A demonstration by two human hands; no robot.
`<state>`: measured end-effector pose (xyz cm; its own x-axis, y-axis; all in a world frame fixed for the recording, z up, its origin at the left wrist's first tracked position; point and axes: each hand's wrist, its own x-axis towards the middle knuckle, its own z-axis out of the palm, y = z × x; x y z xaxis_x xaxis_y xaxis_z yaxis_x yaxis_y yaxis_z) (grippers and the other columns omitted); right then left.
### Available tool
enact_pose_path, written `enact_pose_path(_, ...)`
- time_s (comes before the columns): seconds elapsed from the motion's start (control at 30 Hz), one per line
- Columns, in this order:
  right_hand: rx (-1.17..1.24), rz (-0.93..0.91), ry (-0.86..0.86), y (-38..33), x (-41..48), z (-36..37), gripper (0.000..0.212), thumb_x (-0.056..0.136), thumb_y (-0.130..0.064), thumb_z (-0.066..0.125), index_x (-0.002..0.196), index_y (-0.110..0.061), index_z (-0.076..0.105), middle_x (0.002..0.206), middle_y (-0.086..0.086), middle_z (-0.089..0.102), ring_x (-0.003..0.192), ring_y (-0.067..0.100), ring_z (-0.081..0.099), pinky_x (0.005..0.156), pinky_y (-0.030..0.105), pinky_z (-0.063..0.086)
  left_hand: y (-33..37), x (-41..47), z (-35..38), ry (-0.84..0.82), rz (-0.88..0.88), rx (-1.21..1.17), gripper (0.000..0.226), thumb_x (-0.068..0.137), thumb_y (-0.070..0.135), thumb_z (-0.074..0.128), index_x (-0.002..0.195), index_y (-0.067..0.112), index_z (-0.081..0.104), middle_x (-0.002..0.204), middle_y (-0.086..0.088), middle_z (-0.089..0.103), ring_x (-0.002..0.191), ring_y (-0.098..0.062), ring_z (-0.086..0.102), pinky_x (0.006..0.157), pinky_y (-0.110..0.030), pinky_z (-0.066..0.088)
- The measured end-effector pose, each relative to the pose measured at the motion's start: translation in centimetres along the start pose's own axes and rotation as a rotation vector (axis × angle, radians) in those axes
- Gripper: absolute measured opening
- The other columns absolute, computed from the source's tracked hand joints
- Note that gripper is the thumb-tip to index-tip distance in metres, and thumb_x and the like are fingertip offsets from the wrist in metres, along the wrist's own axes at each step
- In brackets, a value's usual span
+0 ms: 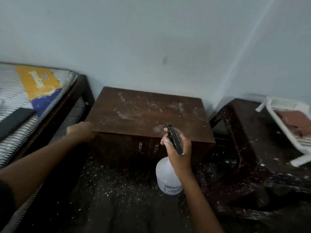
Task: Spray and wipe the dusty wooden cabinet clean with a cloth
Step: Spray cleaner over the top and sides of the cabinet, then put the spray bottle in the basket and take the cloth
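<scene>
Dusty wooden cabinet [148, 111] centre frame, white smears on its top; right grip [178, 145] clamped on spray bottle [166, 177] before cabinet front; left grip [82, 132] at cabinet's lower-left corner, blurred, fingers hidden, state cannot be told; bed [25, 91] cut off left; basket [303, 143] cut off right.

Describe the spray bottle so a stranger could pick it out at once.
Find the dusty wooden cabinet against the pale wall, right of the bed. Just before its front, the right hand grips the spray bottle by its black trigger head. Its cloudy white, round body sets it apart from the slotted white basket far right.
</scene>
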<state>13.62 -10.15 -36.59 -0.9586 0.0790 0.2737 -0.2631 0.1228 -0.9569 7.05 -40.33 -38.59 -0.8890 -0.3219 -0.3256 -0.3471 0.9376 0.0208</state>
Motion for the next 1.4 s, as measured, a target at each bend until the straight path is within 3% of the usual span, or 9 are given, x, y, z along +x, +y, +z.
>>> enact_pose_path(0.1, 0.052, 0.023, -0.092, -7.8, 1.6, -2.6, 0.017, 0.081, -0.02, 0.062, 0.097, -0.017, 0.067, 0.081, 0.011, 0.067, 0.075, 0.017, 0.066, 0.068, 0.023, 0.053, 5.1, -5.9, -7.9, 0.023, 0.358, -0.357, 0.039, 0.092, 0.019, 0.057, 0.131, 0.015, 0.055, 0.132, -0.009, 0.057, 0.122, -0.026, 0.054, 0.098, -0.03, 0.04)
enact_pose_path(0.2, 0.098, 0.091, -0.163, -17.3, 2.9, -6.5, 0.03, 0.083, -0.005, 0.066, 0.113, -0.007, 0.062, 0.089, 0.003, 0.064, 0.066, -0.004, 0.06, 0.059, 0.009, 0.044, 10.1, -15.6, -17.4, -0.099, 0.687, -0.83, 0.05, 0.088, 0.017, 0.064, 0.133, 0.031, 0.048, 0.124, 0.007, 0.062, 0.112, -0.007, 0.061, 0.092, -0.022, 0.048)
enact_pose_path(0.37, 0.029, 0.135, -0.254, -29.0, 4.1, -11.8, 0.033, 0.071, -0.03, 0.068, 0.102, -0.039, 0.063, 0.123, 0.018, 0.056, 0.094, 0.013, 0.055, 0.071, 0.018, 0.044, 15.4, -26.4, -27.1, -0.161, 0.856, -0.893, 0.041, 0.085, 0.026, 0.066, 0.123, 0.033, 0.055, 0.104, 0.031, 0.065, 0.097, 0.013, 0.061, 0.078, -0.005, 0.045)
enact_pose_path(0.57, 0.088, 0.212, -0.326, -35.9, 4.1, -17.4, 0.03, 0.072, -0.005, 0.061, 0.098, -0.001, 0.046, 0.087, 0.015, 0.049, 0.071, 0.012, 0.049, 0.057, 0.017, 0.041, 20.4, -31.8, -32.2, -0.122, 0.915, -0.853, 0.033, 0.071, 0.054, 0.069, 0.1, 0.039, 0.062, 0.087, 0.018, 0.07, 0.081, 0.002, 0.065, 0.07, -0.014, 0.05)
enact_pose_path(0.63, 0.141, 0.263, -0.288, -36.4, 3.0, -19.0, 0.025, 0.073, 0.0, 0.058, 0.093, -0.004, 0.044, 0.072, 0.004, 0.045, 0.059, 0.01, 0.044, 0.051, 0.019, 0.038, 21.7, -33.1, -32.1, -0.093, 0.946, -0.876, 0.034, 0.064, 0.066, 0.065, 0.087, 0.043, 0.061, 0.082, 0.02, 0.069, 0.072, -0.003, 0.066, 0.061, -0.016, 0.05)
enact_pose_path(0.77, 0.119, 0.379, -0.181, -35.8, 0.4, -23.5, 0.018, 0.072, -0.003, 0.066, 0.081, -0.004, 0.051, 0.06, -0.004, 0.05, 0.058, 0.009, 0.049, 0.054, 0.02, 0.041, 25.7, -34.1, -30.8, -0.159, 1.061, -0.751, 0.015, 0.078, 0.036, 0.072, 0.088, 0.028, 0.065, 0.079, 0.008, 0.066, 0.078, -0.009, 0.063, 0.065, -0.019, 0.049)
enact_pose_path(0.9, 0.109, 0.521, -0.003, -34.1, -1.1, -28.2, 0.024, 0.06, -0.021, 0.078, 0.078, -0.009, 0.068, 0.073, 0.004, 0.065, 0.076, 0.019, 0.063, 0.067, 0.023, 0.049, 30.8, -34.1, -28.8, -0.232, 1.217, -0.672, 0.027, 0.077, 0.045, 0.068, 0.088, 0.02, 0.065, 0.082, 0.015, 0.061, 0.075, -0.003, 0.06, 0.067, -0.019, 0.048)
enact_pose_path(1.07, -0.067, 0.549, 0.095, -33.3, 1.2, -34.0, 0.021, 0.076, 0.001, 0.07, 0.093, -0.011, 0.074, 0.092, 0.009, 0.073, 0.089, 0.022, 0.069, 0.077, 0.029, 0.054, 36.8, -31.4, -27.3, -0.216, 1.261, -0.677, 0.027, 0.076, 0.055, 0.058, 0.075, 0.028, 0.057, 0.071, 0.019, 0.055, 0.065, 0.004, 0.054, 0.059, -0.016, 0.042)
enact_pose_path(1.4, -0.519, 0.444, 0.091, -27.5, 9.8, -40.5, 0.027, 0.074, 0.003, 0.07, 0.09, -0.018, 0.07, 0.088, -0.012, 0.066, 0.081, -0.011, 0.06, 0.071, 0.003, 0.043, 47.7, -26.4, -26.7, -0.214, 1.175, -0.497, 0.024, 0.081, 0.038, 0.068, 0.098, 0.022, 0.072, 0.091, 0.005, 0.072, 0.081, -0.011, 0.063, 0.069, -0.029, 0.049)
